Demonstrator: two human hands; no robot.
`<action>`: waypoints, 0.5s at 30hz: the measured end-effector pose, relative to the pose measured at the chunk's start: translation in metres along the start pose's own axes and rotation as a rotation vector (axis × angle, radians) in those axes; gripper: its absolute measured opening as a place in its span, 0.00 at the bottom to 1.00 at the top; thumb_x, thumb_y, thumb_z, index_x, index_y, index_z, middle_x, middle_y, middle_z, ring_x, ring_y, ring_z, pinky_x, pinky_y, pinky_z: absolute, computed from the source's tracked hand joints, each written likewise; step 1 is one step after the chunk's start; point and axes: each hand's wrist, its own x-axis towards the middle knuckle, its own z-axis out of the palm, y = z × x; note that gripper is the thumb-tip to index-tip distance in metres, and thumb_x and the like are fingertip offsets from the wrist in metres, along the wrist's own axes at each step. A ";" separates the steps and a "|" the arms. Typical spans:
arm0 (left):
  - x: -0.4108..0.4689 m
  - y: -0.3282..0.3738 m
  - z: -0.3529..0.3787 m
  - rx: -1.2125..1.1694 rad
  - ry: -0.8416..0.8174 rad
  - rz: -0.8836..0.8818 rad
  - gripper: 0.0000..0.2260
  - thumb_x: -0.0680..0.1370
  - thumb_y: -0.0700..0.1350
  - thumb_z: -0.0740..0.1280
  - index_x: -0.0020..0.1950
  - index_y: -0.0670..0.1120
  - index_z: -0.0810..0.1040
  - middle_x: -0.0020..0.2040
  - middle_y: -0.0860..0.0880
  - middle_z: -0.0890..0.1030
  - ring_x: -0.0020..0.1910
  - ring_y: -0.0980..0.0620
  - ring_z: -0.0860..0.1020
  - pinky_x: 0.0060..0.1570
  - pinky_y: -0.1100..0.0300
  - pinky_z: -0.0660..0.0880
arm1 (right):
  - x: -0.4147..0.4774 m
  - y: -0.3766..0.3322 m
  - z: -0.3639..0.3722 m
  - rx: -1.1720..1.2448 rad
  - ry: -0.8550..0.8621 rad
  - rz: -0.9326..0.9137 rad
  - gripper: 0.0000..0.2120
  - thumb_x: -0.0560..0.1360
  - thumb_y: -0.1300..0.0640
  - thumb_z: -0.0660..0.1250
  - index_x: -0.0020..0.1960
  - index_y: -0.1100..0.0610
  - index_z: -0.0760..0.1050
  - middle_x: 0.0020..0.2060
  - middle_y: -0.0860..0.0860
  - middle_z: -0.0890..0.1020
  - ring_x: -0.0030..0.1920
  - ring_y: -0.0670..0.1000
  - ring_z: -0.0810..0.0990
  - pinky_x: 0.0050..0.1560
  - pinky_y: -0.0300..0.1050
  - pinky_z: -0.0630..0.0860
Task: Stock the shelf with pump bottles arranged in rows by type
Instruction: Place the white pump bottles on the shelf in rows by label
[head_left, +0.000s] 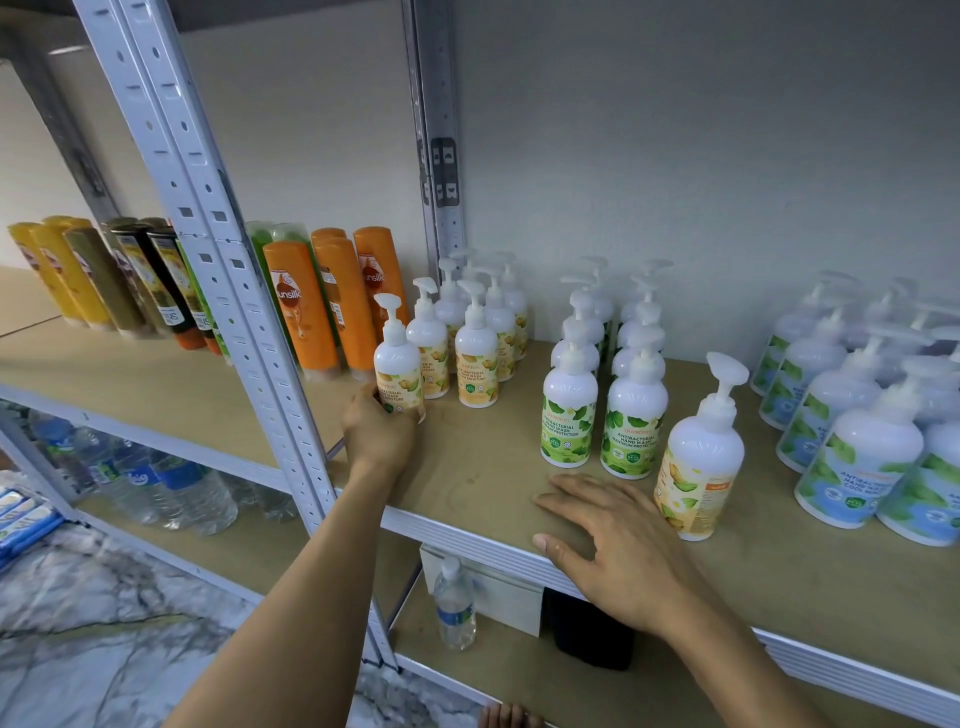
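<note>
The shelf board (493, 467) looks like tan fibreboard, matt and faintly scuffed, fronted by a ribbed rail (483, 540) of pale painted metal. The perforated upright (218, 249) at ten o'clock is the same painted metal. The yellow-label pump bottle (397, 364) toward nine o'clock is smooth white plastic with a soft sheen, as are the green-label pump bottles (569, 415). The orange shampoo bottles (301, 312) are shiny plastic. The water bottles (176, 483) at eight o'clock are clear plastic. The floor (104, 649) looks like polished marble, and the wall (675, 156) is matt paint.

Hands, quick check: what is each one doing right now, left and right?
Left hand: holding the yellow-label pump bottle at the front of its row, by the base.
Right hand: open, flat on the shelf, holding nothing.
</note>
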 end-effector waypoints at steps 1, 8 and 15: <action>0.000 0.000 0.000 -0.001 -0.004 -0.002 0.23 0.72 0.45 0.77 0.66 0.47 0.77 0.60 0.48 0.81 0.57 0.48 0.79 0.52 0.56 0.75 | 0.000 0.000 0.000 -0.002 -0.001 -0.002 0.35 0.72 0.27 0.44 0.74 0.37 0.66 0.76 0.36 0.61 0.76 0.37 0.56 0.76 0.40 0.46; -0.025 0.013 -0.011 0.146 -0.068 0.000 0.24 0.76 0.48 0.72 0.69 0.44 0.71 0.64 0.44 0.76 0.61 0.42 0.77 0.51 0.54 0.72 | -0.005 0.002 -0.002 0.035 -0.003 -0.021 0.29 0.77 0.30 0.53 0.75 0.39 0.64 0.76 0.36 0.62 0.76 0.38 0.56 0.77 0.40 0.49; -0.073 0.001 -0.032 0.571 -0.207 0.218 0.19 0.79 0.52 0.67 0.65 0.42 0.75 0.65 0.42 0.76 0.64 0.41 0.74 0.61 0.50 0.72 | -0.023 -0.002 -0.015 0.279 0.253 0.030 0.19 0.76 0.45 0.71 0.66 0.44 0.77 0.64 0.39 0.77 0.65 0.40 0.73 0.68 0.43 0.70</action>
